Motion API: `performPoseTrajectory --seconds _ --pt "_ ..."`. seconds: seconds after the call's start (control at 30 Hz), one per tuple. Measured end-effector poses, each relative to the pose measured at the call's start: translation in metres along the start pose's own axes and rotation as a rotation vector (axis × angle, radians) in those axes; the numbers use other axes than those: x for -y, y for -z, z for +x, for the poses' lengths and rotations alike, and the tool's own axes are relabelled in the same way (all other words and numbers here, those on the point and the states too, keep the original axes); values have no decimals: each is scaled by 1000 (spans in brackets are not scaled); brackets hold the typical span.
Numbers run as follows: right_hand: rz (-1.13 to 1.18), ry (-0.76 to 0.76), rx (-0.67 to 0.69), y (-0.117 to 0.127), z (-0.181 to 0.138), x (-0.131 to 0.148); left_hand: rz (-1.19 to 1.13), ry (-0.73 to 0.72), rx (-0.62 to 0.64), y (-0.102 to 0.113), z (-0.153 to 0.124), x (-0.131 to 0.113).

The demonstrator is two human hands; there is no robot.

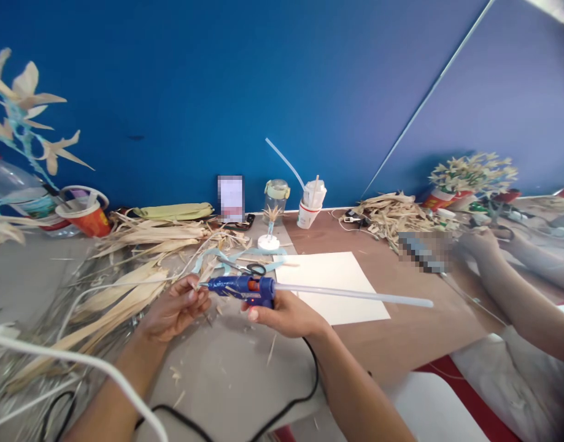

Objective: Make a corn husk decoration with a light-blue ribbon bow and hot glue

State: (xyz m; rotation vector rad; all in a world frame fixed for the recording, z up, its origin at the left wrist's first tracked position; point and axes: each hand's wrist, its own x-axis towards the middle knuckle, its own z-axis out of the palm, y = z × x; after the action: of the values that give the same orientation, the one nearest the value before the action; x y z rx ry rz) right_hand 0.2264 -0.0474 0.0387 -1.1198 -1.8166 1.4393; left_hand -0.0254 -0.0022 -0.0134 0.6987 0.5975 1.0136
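My right hand [286, 314] is wrapped round the handle of a blue hot glue gun [233, 286], whose red light glows. A long translucent glue stick [355, 294] sticks out of its back end toward the right. The nozzle points left, at the fingertips of my left hand [178, 307]. Those fingers are pinched on a small pale piece of corn husk [197, 285], mostly hidden by them. Just behind the gun lie scissors [245, 267] with black handles and a light blue ribbon [208, 261]. A small husk flower [271, 216] stands upright on a round white base [268, 243].
Dried corn husks [139, 245] spread over the left side. White paper [341, 276] lies right of centre. Along the wall stand a phone [231, 197], a jar [276, 195] and a paper cup [308, 213]. A black cord [304, 393] runs below my hands. Another person's arm [507, 288] rests at right.
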Motion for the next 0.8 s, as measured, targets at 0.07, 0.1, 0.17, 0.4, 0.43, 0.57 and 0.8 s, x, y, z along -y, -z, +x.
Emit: performPoseTrajectory --seconds 0.07,0.1,0.17,0.4,0.43,0.57,0.8 --pt "-6 11 -7 -1 -2 4 14 -14 54 0 -1 -1" --pt "-3 21 -11 -1 -3 6 24 -23 80 0 -2 -1" --pt "-3 52 -17 -2 -4 8 46 -42 110 1 -3 -1" --pt "-53 131 -3 -2 -6 7 101 -80 191 4 -3 -2" --pt "-59 135 2 -2 -6 8 103 -76 200 4 -3 -3" --pt "-90 175 9 -1 -7 12 110 -50 197 3 -4 -6" --pt "-97 150 7 2 -7 10 311 -60 2 4 -4 -9"
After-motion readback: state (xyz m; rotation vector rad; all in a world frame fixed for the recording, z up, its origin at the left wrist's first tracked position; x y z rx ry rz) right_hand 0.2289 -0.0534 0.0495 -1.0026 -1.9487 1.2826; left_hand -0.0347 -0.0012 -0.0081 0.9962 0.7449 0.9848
